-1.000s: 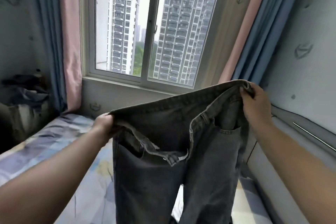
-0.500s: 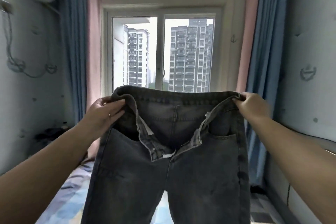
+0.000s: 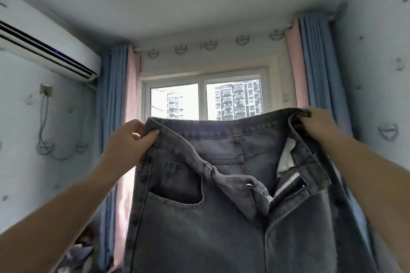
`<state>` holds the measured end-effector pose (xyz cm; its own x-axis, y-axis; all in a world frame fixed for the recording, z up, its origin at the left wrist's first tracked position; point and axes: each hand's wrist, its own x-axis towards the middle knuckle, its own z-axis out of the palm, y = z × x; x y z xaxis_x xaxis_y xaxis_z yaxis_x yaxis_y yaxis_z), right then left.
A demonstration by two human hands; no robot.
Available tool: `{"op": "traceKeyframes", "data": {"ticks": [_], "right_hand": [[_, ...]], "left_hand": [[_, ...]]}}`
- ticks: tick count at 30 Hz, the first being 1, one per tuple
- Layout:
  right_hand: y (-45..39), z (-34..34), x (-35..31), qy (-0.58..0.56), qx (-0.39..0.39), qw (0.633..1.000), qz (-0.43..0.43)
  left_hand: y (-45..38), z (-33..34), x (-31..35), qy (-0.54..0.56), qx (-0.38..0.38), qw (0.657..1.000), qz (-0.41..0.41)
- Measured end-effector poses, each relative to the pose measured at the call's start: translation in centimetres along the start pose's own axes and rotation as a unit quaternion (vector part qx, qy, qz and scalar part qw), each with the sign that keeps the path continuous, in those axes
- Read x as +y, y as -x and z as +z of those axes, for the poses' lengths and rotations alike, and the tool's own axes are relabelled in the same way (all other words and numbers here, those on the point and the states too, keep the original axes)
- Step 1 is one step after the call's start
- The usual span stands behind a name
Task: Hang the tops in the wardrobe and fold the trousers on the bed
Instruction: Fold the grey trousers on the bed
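A pair of grey denim trousers [image 3: 199,228] hangs in the air in front of me, front side facing me, fly open, legs running out of the bottom of the frame. My left hand [image 3: 127,142] pinches the left end of the waistband between thumb and fingers. My right hand [image 3: 317,125] grips the right end of the waistband, fingers curled over the edge. The waistband is stretched wide between both hands at window height. A small patch of patterned bedding [image 3: 77,257] shows at the lower left; most of the bed is hidden behind the trousers.
A window [image 3: 204,102] with blue and pink curtains [image 3: 115,99] stands straight ahead. A white air conditioner [image 3: 44,40] is mounted high on the left wall, with a cable hanging beneath it. The right wall is close to my right arm.
Both hands have lifted the trousers higher and my view has tilted up towards the ceiling. The waistband has been pulled wider and the bed has mostly left the frame.
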<state>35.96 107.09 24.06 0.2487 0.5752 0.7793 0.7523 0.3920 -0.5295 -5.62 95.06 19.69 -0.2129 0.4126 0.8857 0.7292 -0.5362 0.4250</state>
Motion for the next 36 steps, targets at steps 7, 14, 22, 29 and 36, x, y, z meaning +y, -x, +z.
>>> {"op": "traceKeyframes", "data": {"ticks": [7, 14, 22, 29, 36], "right_hand": [[6.6, 15.1, -4.7, -0.168, -0.182, 0.969, 0.008], [25.5, 34.6, -4.7, -0.107, -0.391, 0.913, 0.039], [44.3, 53.8, -10.3, -0.065, -0.512, 0.855, 0.054], [59.0, 74.2, -19.9, 0.014, -0.596, 0.801, 0.052], [72.0, 93.9, -29.7, 0.011, -0.638, 0.768, 0.055]], "left_hand": [[11.0, -5.2, -11.4, 0.038, 0.007, 0.98, -0.197], [30.6, -11.8, -25.9, -0.02, 0.047, 0.908, -0.416], [43.3, -21.2, -42.8, -0.166, 0.053, 0.817, -0.55], [49.1, -29.9, -62.6, -0.222, 0.025, 0.707, -0.671], [53.4, -39.6, -81.3, -0.197, 0.009, 0.641, -0.742]]}}
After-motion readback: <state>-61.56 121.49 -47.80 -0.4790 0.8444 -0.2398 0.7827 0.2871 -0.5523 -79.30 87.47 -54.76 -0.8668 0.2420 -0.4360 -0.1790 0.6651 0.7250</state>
